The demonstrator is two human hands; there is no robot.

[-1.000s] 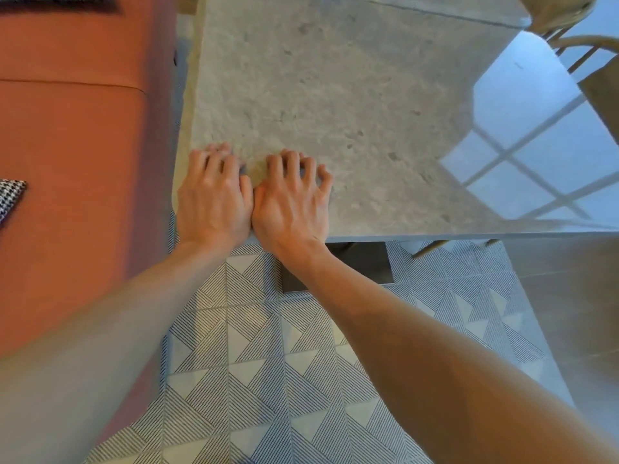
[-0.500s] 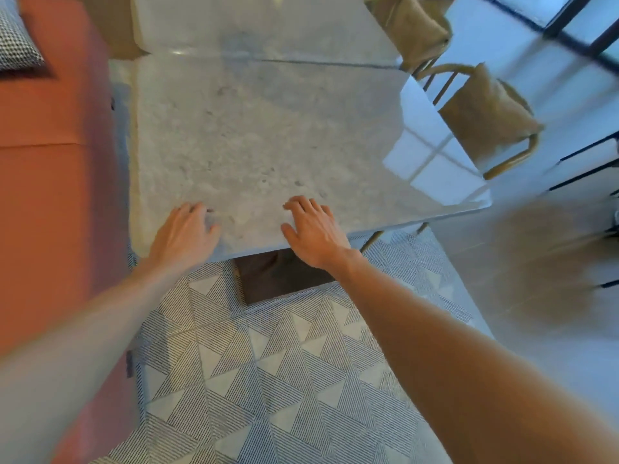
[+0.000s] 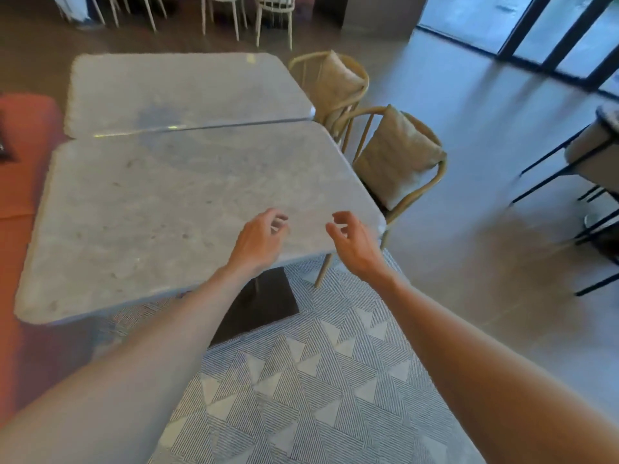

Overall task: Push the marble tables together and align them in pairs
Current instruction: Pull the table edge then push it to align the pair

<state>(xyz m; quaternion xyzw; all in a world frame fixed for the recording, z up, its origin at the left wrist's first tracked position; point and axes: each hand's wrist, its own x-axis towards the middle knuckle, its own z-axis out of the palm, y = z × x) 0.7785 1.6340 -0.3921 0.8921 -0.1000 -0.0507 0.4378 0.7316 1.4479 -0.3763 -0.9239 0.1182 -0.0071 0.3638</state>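
Over the near marble table, the person's left hand and right hand hang just above its near right part, fingers loosely curled, gripping nothing and not pressing on the stone. Beyond this table, the far marble table lies edge to edge with it, though the seam between them looks slightly skewed and the near table's left side juts out past the far one's toward the orange bench. To the near table's right stand two wicker chairs, close against both tabletops; below its near edge a dark pedestal base sits on the patterned rug.

Judged from this, the pair is joined but not yet squared. To finish well, flat palms should go on the near table's edge, set well apart for control, and it should be nudged sideways away from the bench until the side edges line up. Slow, even pressure matters, since the base may drag on the rug and the chairs leave little room
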